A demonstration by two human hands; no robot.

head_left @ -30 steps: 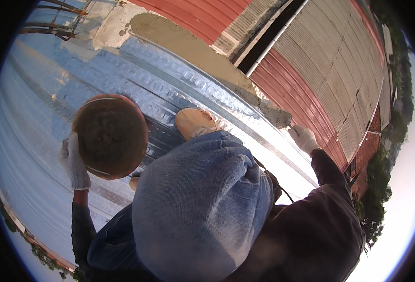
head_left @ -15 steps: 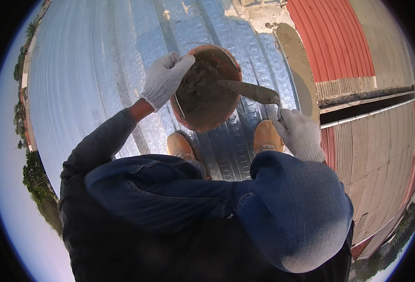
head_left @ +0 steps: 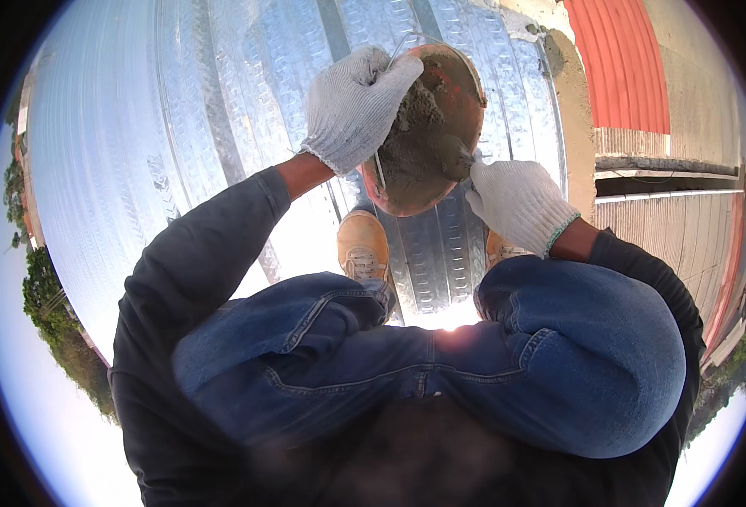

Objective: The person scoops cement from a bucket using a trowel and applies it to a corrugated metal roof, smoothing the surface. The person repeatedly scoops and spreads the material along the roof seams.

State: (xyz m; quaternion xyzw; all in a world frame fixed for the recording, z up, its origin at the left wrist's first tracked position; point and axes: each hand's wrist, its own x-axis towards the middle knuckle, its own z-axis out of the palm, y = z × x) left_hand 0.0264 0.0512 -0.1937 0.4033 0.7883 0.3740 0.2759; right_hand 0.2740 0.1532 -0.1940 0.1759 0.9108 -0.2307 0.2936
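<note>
An orange-red bucket (head_left: 472,127) with a thin wire handle stands tilted in front of me, wet grey mortar (head_left: 411,160) inside it. My left hand (head_left: 357,106), in a white knitted glove, is closed over the bucket's left rim. On the bucket's right side, my gloved right hand (head_left: 521,198) is wrapped round the handle of a trowel (head_left: 455,158). The trowel's mortar-coated blade is down in the bucket against the mortar, foreshortened from here. Its grip is hidden inside my fist.
Under my tan shoes (head_left: 363,245) lies a shiny ribbed metal roof sheet (head_left: 246,101). Along its right edge runs a strip of mortar (head_left: 577,110). Beyond that are a red corrugated roof (head_left: 622,68) and grey roofing lower down (head_left: 660,245). Trees show at the far left.
My right hand has brought the trowel from the bucket's right rim further into it. Bucket and left hand now sit higher and further right in view, and the bucket is tipped more.
</note>
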